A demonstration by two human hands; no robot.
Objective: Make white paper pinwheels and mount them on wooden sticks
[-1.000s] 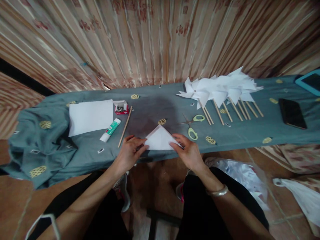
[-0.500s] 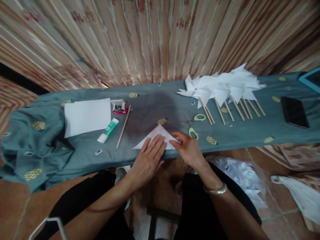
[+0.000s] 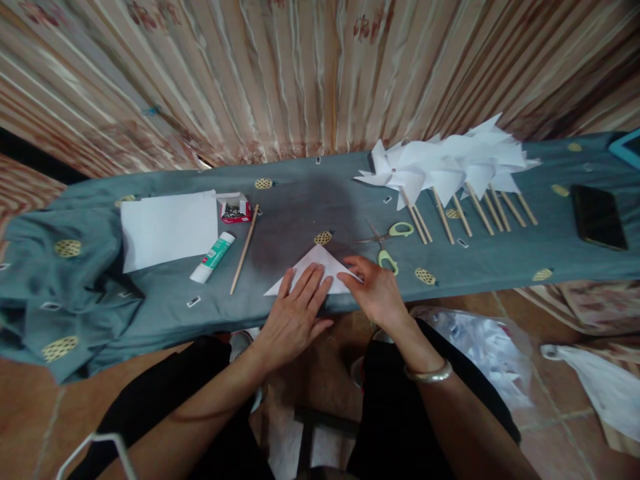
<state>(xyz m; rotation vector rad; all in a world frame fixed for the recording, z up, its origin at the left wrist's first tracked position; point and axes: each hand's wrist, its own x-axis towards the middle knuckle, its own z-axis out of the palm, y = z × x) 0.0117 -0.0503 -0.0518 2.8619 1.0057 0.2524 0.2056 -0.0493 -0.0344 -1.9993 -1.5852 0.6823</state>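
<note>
A white sheet of paper point(image 3: 320, 257), folded into a triangle, lies at the front edge of the cloth-covered table with its point facing away from me. My left hand point(image 3: 297, 310) rests flat on the middle of it, fingers spread and pressing down. At the triangle's right corner, my right hand point(image 3: 377, 290) has thumb and fingers closed on the paper; the corner itself is partly hidden. Just beyond that hand lie scissors point(image 3: 384, 237) with light green handles, their blades apart.
Paper pinwheels point(image 3: 445, 163) on wooden sticks lie at the back right, near a black phone point(image 3: 599, 217). On the left are a stack of white paper point(image 3: 170, 230), a glue stick point(image 3: 213, 257), a red box of small metal pieces point(image 3: 235, 209) and a wooden stick point(image 3: 245, 250).
The camera view has shifted slightly. My left hand stays flat on the folded paper, and my right hand remains at its right corner with hardly any movement.
</note>
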